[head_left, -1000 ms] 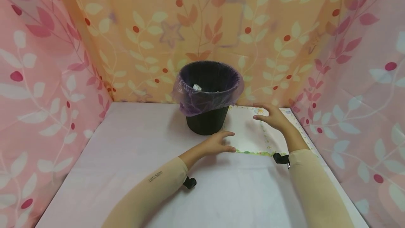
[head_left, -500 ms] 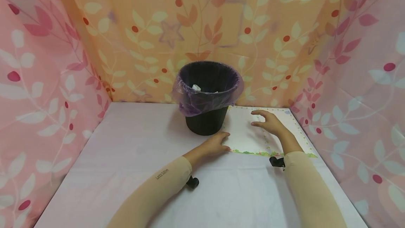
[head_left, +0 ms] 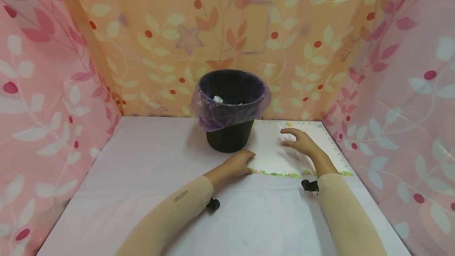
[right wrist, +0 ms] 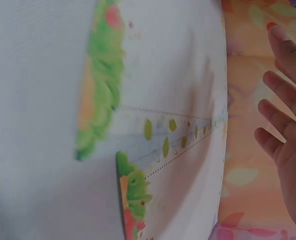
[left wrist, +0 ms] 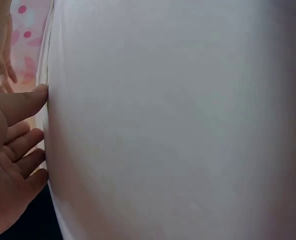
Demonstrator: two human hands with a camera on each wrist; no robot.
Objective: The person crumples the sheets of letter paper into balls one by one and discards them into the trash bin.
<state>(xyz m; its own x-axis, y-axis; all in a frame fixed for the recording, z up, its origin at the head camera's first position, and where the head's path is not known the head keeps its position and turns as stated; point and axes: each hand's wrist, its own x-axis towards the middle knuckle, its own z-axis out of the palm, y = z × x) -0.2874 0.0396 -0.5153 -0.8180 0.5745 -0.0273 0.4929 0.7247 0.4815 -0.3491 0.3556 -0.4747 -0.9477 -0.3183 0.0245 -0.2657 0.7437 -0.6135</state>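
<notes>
Two white paper sheets [head_left: 269, 157] with printed flower-and-grass borders lie side by side on the table. Their dotted inner borders meet in a strip [right wrist: 166, 137], and the lower edges are slightly offset. My left hand [head_left: 237, 163] is low at the left edge of the sheets, fingers and thumb spread, fingertips right at the tabletop in the left wrist view. Over the sheets hovers my right hand [head_left: 300, 142], thumb and fingers apart, holding nothing. Its shadow falls on the paper.
A black bin [head_left: 229, 139] with a purple bag [head_left: 231, 115] folded over its rim stands behind my left hand, with crumpled white scraps [head_left: 218, 99] inside. Patterned curtains [head_left: 160, 42] enclose the white table [head_left: 142, 157] at the back and sides.
My left hand has moved slightly left and down toward the paper's left edge. My right hand has come lower, nearer to me. The bin and sheets have stayed in place.
</notes>
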